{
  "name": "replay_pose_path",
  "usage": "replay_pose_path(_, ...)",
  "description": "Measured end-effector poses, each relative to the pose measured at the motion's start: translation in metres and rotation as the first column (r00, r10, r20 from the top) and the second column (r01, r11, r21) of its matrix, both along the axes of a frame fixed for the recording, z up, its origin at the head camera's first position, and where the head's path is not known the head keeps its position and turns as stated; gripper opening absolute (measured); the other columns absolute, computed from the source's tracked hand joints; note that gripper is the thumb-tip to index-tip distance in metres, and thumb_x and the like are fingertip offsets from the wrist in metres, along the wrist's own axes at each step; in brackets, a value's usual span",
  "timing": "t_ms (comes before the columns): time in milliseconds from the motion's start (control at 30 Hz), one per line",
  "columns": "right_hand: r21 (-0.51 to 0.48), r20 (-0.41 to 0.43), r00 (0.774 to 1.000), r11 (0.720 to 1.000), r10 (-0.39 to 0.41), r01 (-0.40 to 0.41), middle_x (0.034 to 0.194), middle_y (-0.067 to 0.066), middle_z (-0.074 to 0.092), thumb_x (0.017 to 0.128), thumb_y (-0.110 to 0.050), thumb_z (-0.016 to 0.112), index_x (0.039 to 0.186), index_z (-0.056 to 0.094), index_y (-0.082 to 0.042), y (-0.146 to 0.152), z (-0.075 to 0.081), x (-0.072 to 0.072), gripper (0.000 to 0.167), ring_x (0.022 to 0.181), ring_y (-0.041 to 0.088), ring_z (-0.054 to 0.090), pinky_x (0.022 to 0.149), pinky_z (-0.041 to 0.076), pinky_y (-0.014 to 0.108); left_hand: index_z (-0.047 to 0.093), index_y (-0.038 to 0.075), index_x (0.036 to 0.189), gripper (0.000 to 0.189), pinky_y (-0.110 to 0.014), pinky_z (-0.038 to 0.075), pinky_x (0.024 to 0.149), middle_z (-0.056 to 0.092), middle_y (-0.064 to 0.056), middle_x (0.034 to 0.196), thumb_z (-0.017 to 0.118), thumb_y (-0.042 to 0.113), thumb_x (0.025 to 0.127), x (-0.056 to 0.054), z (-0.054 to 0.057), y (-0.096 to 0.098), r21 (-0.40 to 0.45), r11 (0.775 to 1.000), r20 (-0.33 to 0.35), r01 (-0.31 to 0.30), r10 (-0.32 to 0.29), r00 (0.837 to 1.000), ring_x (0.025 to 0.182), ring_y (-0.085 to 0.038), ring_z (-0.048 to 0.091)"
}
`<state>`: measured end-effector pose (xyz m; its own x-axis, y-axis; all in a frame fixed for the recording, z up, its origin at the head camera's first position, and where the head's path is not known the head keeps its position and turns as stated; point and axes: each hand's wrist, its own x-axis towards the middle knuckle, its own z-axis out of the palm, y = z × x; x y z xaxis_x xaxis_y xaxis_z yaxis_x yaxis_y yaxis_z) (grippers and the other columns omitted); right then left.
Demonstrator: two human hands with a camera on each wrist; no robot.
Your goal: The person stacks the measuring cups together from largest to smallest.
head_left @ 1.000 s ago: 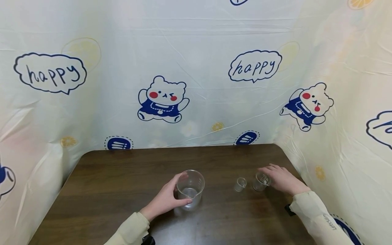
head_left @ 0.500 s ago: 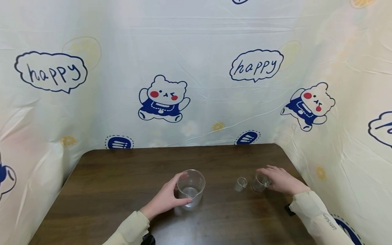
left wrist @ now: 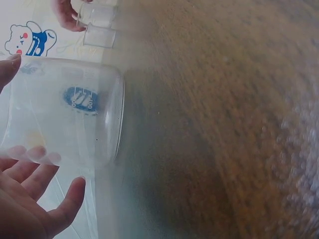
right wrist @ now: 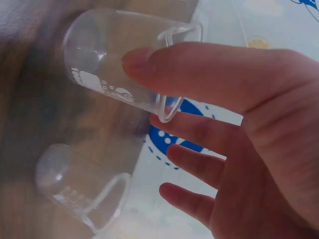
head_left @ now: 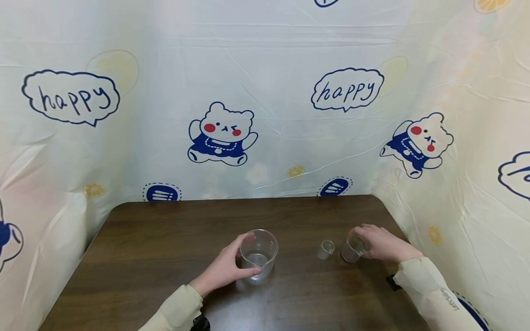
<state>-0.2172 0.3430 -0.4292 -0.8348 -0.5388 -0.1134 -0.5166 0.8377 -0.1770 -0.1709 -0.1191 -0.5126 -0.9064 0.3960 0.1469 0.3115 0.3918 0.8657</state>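
My left hand (head_left: 223,269) grips a large clear glass beaker (head_left: 265,262) from its left side, thumb on the near wall and fingertips on the far wall. In the left wrist view this beaker (left wrist: 94,129) stands upright on the wood and looks empty. Further right, my right hand (head_left: 383,243) pinches a smaller beaker (head_left: 349,253) near its rim, thumb on one side and index finger on the other. White print with a "100" mark shows on that beaker (right wrist: 112,55) in the right wrist view; the remaining fingers are spread. Just left of it stands the smallest beaker (head_left: 325,251).
All three beakers are on a dark brown wooden table (head_left: 165,248). Behind it and along both sides hangs a pale curtain (head_left: 281,138) with bear and "happy" prints, meeting the table's far edge.
My right hand and its beaker have shifted slightly, the beaker's base now a little closer to me. The left hand and large beaker have stayed put.
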Motion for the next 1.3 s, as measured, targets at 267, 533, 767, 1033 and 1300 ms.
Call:
replay_pose_path(267, -0.008, 0.042, 0.999, 1.0, -0.027, 0.028, 0.121, 0.014, 0.069, 0.077, -0.011, 0.09, 0.122, 0.066, -0.007, -0.006, 0.018, 0.004, 0.051, 0.111, 0.039, 0.064, 0.091, 0.052, 0.062, 0.043, 0.017, 0.155, 0.092, -0.042, 0.051, 0.1, 0.054, -0.003, 0.152, 0.09, 0.044, 0.081, 0.001, 0.001, -0.001, -0.002, 1.0, 0.001, 0.001, -0.001, 1.0, 0.139, -0.024, 0.052)
replay_pose_path(533, -0.025, 0.077, 0.996, 0.999, -0.033, 0.035, 0.119, 0.013, 0.069, 0.078, -0.016, 0.091, 0.121, 0.065, -0.006, -0.013, 0.032, 0.009, 0.051, 0.106, 0.034, 0.065, 0.089, 0.055, 0.054, 0.042, 0.018, 0.156, 0.092, -0.043, 0.051, 0.102, 0.053, -0.003, 0.153, 0.089, 0.045, 0.082, 0.002, 0.001, -0.001, -0.008, 1.0, 0.014, 0.004, -0.004, 1.0, 0.138, -0.024, 0.052)
replay_pose_path(767, -0.019, 0.084, 0.996, 1.0, 0.0, 0.002, 0.119, 0.01, 0.069, 0.08, -0.022, 0.09, 0.121, 0.065, -0.007, -0.023, 0.046, 0.013, 0.051, 0.108, 0.034, 0.066, 0.091, 0.054, 0.053, 0.041, 0.018, 0.156, 0.093, -0.046, 0.05, 0.102, 0.053, -0.004, 0.153, 0.089, 0.046, 0.082, 0.002, 0.001, -0.001, -0.005, 1.0, 0.027, 0.009, -0.009, 1.0, 0.138, -0.026, 0.052)
replay_pose_path(1033, -0.023, 0.096, 0.995, 1.0, 0.017, -0.015, 0.117, 0.007, 0.07, 0.082, -0.026, 0.089, 0.123, 0.065, -0.008, -0.043, 0.061, 0.016, 0.051, 0.103, 0.026, 0.067, 0.089, 0.055, 0.047, 0.042, 0.016, 0.156, 0.093, -0.041, 0.051, 0.1, 0.054, -0.005, 0.152, 0.09, 0.044, 0.081, 0.002, 0.002, -0.002, -0.005, 1.0, 0.005, 0.01, -0.01, 1.0, 0.137, -0.027, 0.053)
replay_pose_path(1300, -0.013, 0.104, 0.993, 0.999, 0.051, -0.05, 0.118, 0.01, 0.069, 0.084, -0.025, 0.087, 0.125, 0.064, -0.006, -0.063, 0.072, 0.015, 0.051, 0.103, 0.026, 0.065, 0.088, 0.055, 0.047, 0.042, 0.013, 0.156, 0.094, -0.041, 0.051, 0.1, 0.053, -0.007, 0.153, 0.09, 0.044, 0.082, 0.001, 0.003, -0.003, -0.002, 1.0, 0.006, 0.017, -0.017, 1.0, 0.137, -0.027, 0.053)
